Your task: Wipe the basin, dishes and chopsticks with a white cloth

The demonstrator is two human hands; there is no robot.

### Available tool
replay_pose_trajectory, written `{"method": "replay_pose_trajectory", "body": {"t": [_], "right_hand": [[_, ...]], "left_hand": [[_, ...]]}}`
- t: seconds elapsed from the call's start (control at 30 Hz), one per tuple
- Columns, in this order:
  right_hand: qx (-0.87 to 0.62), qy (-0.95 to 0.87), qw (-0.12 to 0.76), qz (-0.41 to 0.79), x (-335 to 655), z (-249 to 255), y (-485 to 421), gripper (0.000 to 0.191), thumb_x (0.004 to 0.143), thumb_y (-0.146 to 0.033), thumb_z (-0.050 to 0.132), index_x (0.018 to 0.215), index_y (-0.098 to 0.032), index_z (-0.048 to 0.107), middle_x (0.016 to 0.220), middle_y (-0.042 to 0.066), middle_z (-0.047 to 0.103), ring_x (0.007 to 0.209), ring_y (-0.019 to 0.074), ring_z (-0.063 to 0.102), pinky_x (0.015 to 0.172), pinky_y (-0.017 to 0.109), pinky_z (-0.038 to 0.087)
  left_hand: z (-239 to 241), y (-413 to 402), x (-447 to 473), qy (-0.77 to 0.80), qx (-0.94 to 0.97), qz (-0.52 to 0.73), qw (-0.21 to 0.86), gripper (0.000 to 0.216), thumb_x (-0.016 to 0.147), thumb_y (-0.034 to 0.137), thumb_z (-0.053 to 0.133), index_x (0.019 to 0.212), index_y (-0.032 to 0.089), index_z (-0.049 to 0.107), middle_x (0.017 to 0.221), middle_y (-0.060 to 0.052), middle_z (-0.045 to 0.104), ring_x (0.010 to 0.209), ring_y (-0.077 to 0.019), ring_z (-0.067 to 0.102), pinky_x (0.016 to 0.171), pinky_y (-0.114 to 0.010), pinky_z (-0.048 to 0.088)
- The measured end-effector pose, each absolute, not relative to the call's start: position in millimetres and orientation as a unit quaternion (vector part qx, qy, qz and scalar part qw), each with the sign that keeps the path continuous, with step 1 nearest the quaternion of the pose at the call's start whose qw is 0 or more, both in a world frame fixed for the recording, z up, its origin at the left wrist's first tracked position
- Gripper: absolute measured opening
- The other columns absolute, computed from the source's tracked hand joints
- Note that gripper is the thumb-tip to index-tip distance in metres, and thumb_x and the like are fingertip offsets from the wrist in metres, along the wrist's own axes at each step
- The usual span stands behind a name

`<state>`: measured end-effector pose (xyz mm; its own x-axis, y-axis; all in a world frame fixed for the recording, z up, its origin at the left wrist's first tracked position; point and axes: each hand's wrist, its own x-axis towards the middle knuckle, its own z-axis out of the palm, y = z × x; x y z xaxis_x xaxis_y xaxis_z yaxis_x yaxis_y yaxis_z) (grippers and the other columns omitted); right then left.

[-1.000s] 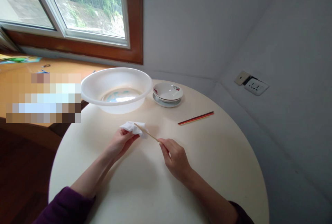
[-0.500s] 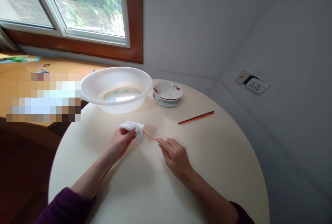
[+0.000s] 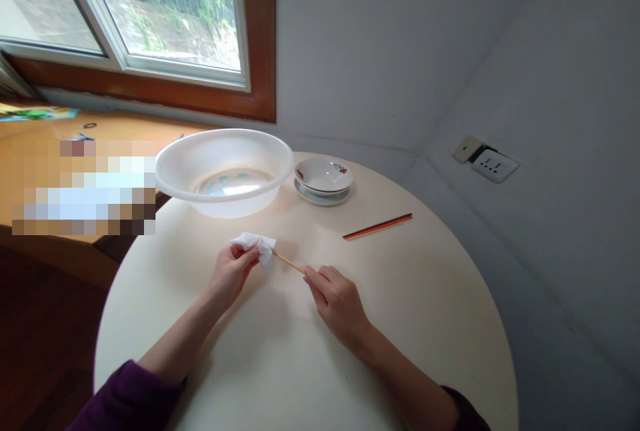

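My left hand [image 3: 236,268] is closed on a thin white tissue [image 3: 266,252], which is folded around one end of a slim wooden chopstick [image 3: 289,262]. Between thumb and fingers, my right hand [image 3: 337,301] grips the other end of the chopstick. The part inside the tissue is hidden. To the right lie several chopsticks [image 3: 378,226], dark red and orange, side by side. A white bowl [image 3: 324,174] with red floral marks rests on a pale plate [image 3: 323,199] beyond my hands.
A large translucent plastic basin [image 3: 225,206] stands at the back left of the round cream table [image 3: 280,378]. A wooden desk [image 3: 130,126] with small items adjoins it on the left, partly pixelated. The wall on the right carries a power socket [image 3: 495,166].
My left hand and the tissue have shifted very slightly left along the chopstick, so a little more of the stick shows. My right hand has hardly moved.
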<state>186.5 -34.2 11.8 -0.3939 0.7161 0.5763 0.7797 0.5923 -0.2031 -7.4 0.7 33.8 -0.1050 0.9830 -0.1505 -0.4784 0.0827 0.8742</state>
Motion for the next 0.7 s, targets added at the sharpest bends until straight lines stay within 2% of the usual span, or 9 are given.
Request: {"method": "replay_pose_trajectory", "body": {"t": [0.27, 0.43, 0.57, 0.63, 0.7], "right_hand": [[-0.451, -0.832, 0.322, -0.033, 186, 12, -35, 0.028, 0.093, -0.021, 0.036, 0.099, -0.017, 0.064, 0.063, 0.002, 0.053, 0.058, 0.0131, 0.048, 0.051, 0.023, 0.034], [-0.471, -0.808, 0.352, 0.043, 186, 7, -34, 0.026, 0.092, -0.024, 0.04, 0.096, -0.019, 0.065, 0.066, 0.002, 0.058, 0.06, 0.0127, 0.051, 0.055, 0.022, 0.039], [-0.468, -0.783, 0.395, 0.107, 187, 5, -31, 0.023, 0.09, -0.023, 0.043, 0.094, -0.018, 0.064, 0.074, 0.004, 0.064, 0.064, 0.0137, 0.056, 0.059, 0.024, 0.044], [-0.466, -0.769, 0.416, 0.134, 188, 6, -30, 0.022, 0.089, -0.022, 0.043, 0.094, -0.018, 0.064, 0.077, 0.005, 0.066, 0.067, 0.0144, 0.058, 0.061, 0.025, 0.046], [-0.466, -0.758, 0.43, 0.154, 188, 7, -30, 0.021, 0.088, -0.022, 0.043, 0.093, -0.018, 0.063, 0.079, 0.005, 0.066, 0.069, 0.0146, 0.059, 0.061, 0.025, 0.047]], "left_hand": [[31, 1, -10, 0.41, 0.291, 0.619, 0.604, 0.03, 0.042, 0.032, 0.084, 0.059, 0.012, 0.069, 0.059, -0.003, 0.064, 0.056, -0.0104, 0.054, 0.056, -0.021, 0.047], [31, 2, -9, 0.389, 0.286, 0.61, 0.629, 0.025, 0.05, 0.028, 0.081, 0.062, 0.011, 0.068, 0.063, -0.003, 0.065, 0.06, -0.0114, 0.056, 0.061, -0.022, 0.048], [33, 7, -14, 0.361, 0.246, 0.634, 0.638, 0.012, 0.061, 0.02, 0.073, 0.066, 0.012, 0.066, 0.067, -0.003, 0.066, 0.064, -0.0123, 0.058, 0.066, -0.024, 0.05], [37, 8, -18, 0.357, 0.206, 0.647, 0.642, 0.004, 0.065, 0.017, 0.066, 0.067, 0.013, 0.065, 0.073, -0.004, 0.068, 0.069, -0.0148, 0.06, 0.069, -0.028, 0.051], [43, 7, -19, 0.351, 0.171, 0.636, 0.665, 0.008, 0.07, 0.02, 0.06, 0.072, 0.013, 0.064, 0.081, -0.007, 0.069, 0.076, -0.0192, 0.062, 0.073, -0.036, 0.051]]}}
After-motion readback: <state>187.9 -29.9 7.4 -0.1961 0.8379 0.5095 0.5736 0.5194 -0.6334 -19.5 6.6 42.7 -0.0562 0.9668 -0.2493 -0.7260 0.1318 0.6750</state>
